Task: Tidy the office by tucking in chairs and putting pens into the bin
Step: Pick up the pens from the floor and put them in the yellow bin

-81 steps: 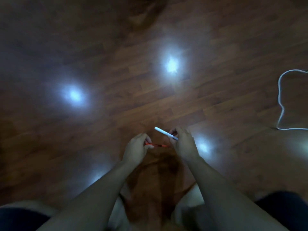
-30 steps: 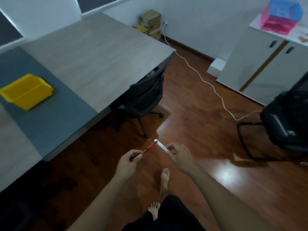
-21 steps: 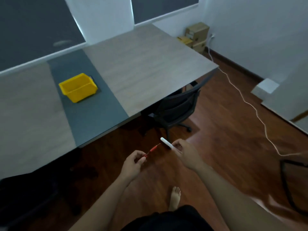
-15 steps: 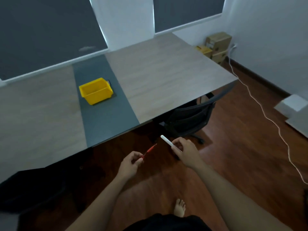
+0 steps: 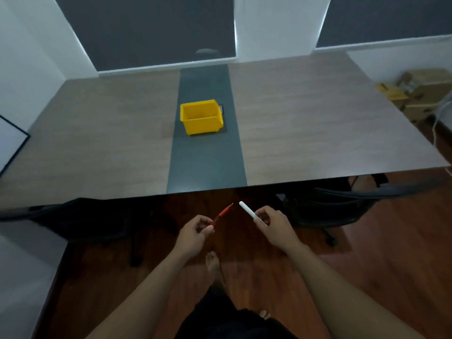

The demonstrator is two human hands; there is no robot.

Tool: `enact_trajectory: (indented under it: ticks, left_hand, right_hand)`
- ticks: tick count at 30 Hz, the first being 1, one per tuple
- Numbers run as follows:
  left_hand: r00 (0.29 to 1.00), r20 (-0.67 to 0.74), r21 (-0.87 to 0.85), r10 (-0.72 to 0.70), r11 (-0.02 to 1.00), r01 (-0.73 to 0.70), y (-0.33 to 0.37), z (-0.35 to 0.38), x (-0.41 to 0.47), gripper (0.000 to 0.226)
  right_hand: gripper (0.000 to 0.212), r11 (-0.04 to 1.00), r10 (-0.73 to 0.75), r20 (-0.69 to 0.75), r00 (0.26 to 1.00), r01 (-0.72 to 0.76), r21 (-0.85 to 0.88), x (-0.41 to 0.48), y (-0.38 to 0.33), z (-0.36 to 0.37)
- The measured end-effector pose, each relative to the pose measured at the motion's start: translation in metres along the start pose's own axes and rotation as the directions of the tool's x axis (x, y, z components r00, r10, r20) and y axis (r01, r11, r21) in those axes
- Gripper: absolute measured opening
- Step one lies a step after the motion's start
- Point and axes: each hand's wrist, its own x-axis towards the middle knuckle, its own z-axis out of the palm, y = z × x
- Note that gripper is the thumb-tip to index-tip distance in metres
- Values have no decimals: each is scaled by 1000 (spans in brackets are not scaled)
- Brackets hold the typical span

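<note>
Red plastic is catching our eye first: we are pinching a slim red pen (image 5: 222,213) in our left hand (image 5: 193,234), fingers closed round its lower end, tip angling up and to the right. Our right hand (image 5: 275,225) is clamping a white cylindrical pen (image 5: 250,212) between thumb and fingers, its rounded end leaning up and to the left. Both arms are reaching forward, the hands held apart, and the two pen tips are pointing toward each other without touching.

We are standing barefoot on a glossy reddish-brown wooden floor (image 5: 381,253), just short of a wide wood-grain table (image 5: 318,133) with a dark grey strip (image 5: 208,165) running down its middle. On that strip, well beyond our hands, an open yellow plastic bin (image 5: 201,116) is sitting upright. A black mesh office chair (image 5: 342,204) is sitting tucked under the table's near edge on the right, and another dark chair (image 5: 80,218) is showing dimly on the left. Brown cardboard boxes (image 5: 415,91) are lying stacked by the far right wall.
</note>
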Motion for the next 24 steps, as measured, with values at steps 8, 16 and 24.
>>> enact_trajectory:
  ticks: [8, 16, 24]
  left_hand:
    - [995, -69, -117, -66, 991, 58, -10, -44, 74, 9]
    - [997, -59, -187, -57, 981, 45, 16, -110, 196, 11]
    - [997, -77, -215, 6, 976, -23, 35, -203, 300, 14]
  right_hand:
    - [13, 997, -49, 105, 993, 55, -58, 98, -42, 17]
    - [12, 996, 10, 64, 998, -4, -91, 226, -93, 11]
    - [11, 996, 60, -56, 997, -56, 69, 337, -149, 27]
